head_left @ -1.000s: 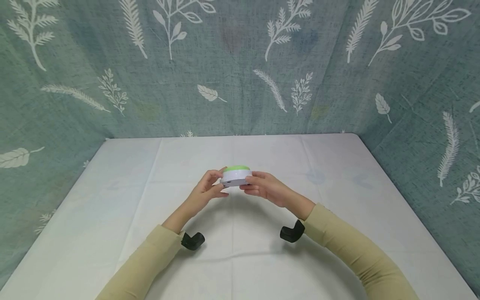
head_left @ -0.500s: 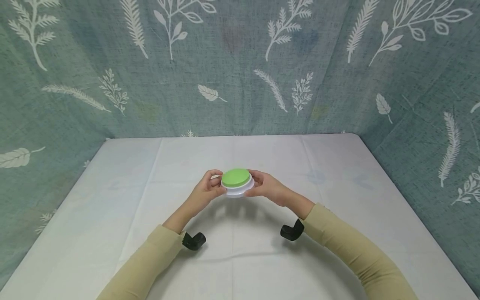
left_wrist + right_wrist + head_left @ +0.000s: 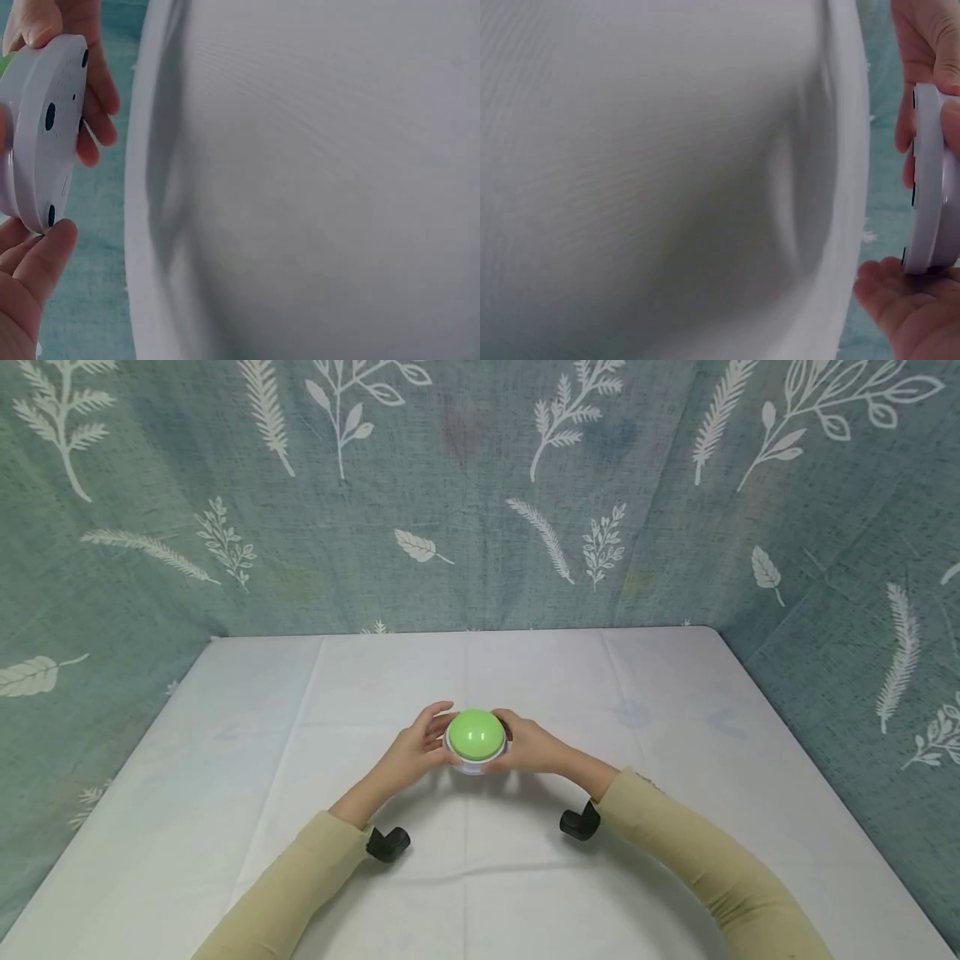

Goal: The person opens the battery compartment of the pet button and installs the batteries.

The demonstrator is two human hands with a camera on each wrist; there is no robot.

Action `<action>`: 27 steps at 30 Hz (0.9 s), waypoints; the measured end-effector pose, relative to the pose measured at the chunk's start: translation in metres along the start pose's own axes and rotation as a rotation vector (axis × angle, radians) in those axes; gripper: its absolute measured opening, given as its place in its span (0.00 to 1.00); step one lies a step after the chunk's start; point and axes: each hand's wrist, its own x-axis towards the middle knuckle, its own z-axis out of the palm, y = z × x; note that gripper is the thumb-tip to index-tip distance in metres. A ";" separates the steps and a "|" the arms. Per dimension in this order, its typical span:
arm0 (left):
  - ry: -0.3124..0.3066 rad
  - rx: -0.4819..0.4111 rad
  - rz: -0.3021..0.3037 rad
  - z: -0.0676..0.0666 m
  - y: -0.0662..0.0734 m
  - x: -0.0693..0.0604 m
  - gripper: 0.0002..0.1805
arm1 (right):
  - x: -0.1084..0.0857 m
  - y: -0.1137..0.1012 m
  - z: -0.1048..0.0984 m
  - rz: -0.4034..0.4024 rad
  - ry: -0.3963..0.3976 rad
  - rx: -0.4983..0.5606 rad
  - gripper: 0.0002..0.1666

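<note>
A round white push-button buzzer point(image 3: 476, 735) with a glossy green domed top is held between both hands above the table, dome facing up and toward the head camera. On its near left side, my left hand point(image 3: 412, 753) grips it with the thumb in front, some fingers raised behind. My right hand point(image 3: 534, 747) grips the opposite side, thumb at the front. In the left wrist view, the buzzer's flat underside point(image 3: 71, 127) shows dark round feet and small holes. Seen from the right wrist, the white rim point(image 3: 930, 180) stands between the hands, the dome out of frame.
A white cloth covers the table point(image 3: 465, 877). A green-grey curtain point(image 3: 465, 527) with white leaf prints hangs behind and at both sides. Black wrist-worn pieces point(image 3: 387, 843) jut inward below the beige sleeves point(image 3: 292, 893).
The buzzer has tipped from showing its underside edge to showing its green dome toward the head camera. Both hands have turned with it and come slightly lower and nearer.
</note>
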 end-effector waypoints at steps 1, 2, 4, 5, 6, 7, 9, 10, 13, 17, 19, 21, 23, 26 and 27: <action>-0.005 0.026 0.000 0.001 -0.002 0.000 0.44 | 0.001 0.001 0.002 0.003 -0.007 -0.028 0.50; -0.011 0.057 0.000 0.001 -0.003 0.000 0.44 | 0.001 0.003 0.003 0.006 -0.016 -0.051 0.51; -0.021 0.114 -0.004 0.001 -0.006 -0.001 0.45 | 0.003 0.005 0.006 -0.006 -0.032 -0.092 0.50; -0.022 0.154 -0.005 0.001 -0.006 -0.001 0.45 | 0.004 0.006 0.007 -0.021 -0.035 -0.113 0.49; -0.024 0.194 -0.005 0.001 -0.006 -0.001 0.46 | 0.005 0.007 0.008 -0.041 -0.035 -0.128 0.48; -0.027 0.235 -0.003 0.001 -0.006 -0.001 0.46 | 0.005 0.007 0.008 -0.060 -0.033 -0.147 0.47; -0.026 0.308 -0.006 0.001 -0.005 -0.001 0.46 | 0.007 0.008 0.009 -0.089 -0.020 -0.192 0.45; -0.027 0.338 -0.013 0.001 -0.005 -0.001 0.47 | 0.007 0.009 0.010 -0.095 -0.015 -0.216 0.45; -0.046 0.382 -0.033 0.001 -0.005 0.001 0.47 | 0.007 0.010 0.012 -0.088 -0.010 -0.303 0.45; -0.081 0.402 -0.070 0.003 -0.006 0.003 0.47 | 0.008 0.011 0.015 -0.068 -0.020 -0.362 0.43; -0.090 0.408 -0.084 0.003 -0.005 0.004 0.47 | 0.008 0.011 0.015 -0.062 -0.019 -0.364 0.43; -0.090 0.413 -0.098 0.003 -0.005 0.004 0.47 | 0.007 0.011 0.016 -0.060 -0.018 -0.364 0.43; -0.087 0.412 -0.114 0.003 -0.005 0.003 0.47 | 0.007 0.012 0.017 -0.059 -0.020 -0.362 0.44; -0.091 0.413 -0.130 0.003 -0.005 0.003 0.47 | 0.006 0.013 0.017 -0.056 -0.019 -0.364 0.44; -0.093 0.414 -0.131 0.003 -0.004 0.003 0.47 | 0.006 0.013 0.017 -0.051 -0.021 -0.363 0.44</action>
